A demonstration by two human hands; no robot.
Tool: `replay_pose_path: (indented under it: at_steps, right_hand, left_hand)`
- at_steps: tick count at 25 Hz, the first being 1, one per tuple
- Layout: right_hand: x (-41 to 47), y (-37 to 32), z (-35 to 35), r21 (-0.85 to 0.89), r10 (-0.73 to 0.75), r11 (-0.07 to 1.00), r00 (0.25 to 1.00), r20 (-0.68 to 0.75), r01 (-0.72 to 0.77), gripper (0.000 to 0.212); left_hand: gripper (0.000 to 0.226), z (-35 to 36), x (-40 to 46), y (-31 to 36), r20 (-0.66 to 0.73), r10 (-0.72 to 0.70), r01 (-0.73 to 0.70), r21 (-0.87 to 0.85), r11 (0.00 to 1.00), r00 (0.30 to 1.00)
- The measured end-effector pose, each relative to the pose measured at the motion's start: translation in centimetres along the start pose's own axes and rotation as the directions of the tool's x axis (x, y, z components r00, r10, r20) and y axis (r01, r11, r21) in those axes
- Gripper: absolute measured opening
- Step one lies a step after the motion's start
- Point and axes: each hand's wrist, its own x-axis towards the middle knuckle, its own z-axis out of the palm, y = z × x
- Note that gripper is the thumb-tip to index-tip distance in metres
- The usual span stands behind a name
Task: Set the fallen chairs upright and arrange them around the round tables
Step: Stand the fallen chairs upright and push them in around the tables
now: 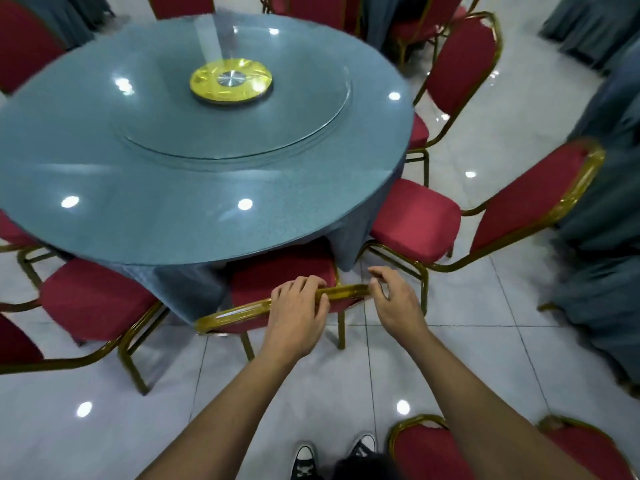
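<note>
A red-cushioned chair [280,271] with a gold metal frame stands upright right in front of me, its seat tucked under the round table [173,209]. My left hand [298,313] grips the gold top rail of its backrest, fingers curled over it. At the rail's right end is my right hand [394,299], its thumb and fingers loosely curved beside the rail; whether it holds the rail is unclear. The table has a blue-grey cloth, a glass top and a glass turntable [232,109] with a gold hub.
More red chairs stand upright around the table, at the left [93,303], the right [415,220] and the far right [460,71]. Two chair backs [426,452] are close behind me at the lower right. Draped tables [602,265] crowd the right side. The floor is glossy tile.
</note>
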Motion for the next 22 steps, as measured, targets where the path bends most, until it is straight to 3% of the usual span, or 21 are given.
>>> replay_pose_path:
  at_steps: [8, 22]
  right_hand:
    - [4.0, 7.1, -14.4, 0.027, 0.066, 0.998, 0.968, -0.242, -0.062, 0.026]
    - [11.7, 22.7, -37.9, -0.016, 0.195, 0.974, 0.870, -0.453, -0.226, 0.023]
  left_hand:
    - [0.026, 5.8, 9.1, 14.5, 0.120, 0.200, -0.194, -0.060, 0.979, 0.972]
    - [0.018, 17.0, 23.5, 41.2, 0.148, 0.399, -0.370, -0.190, 0.909, 0.905]
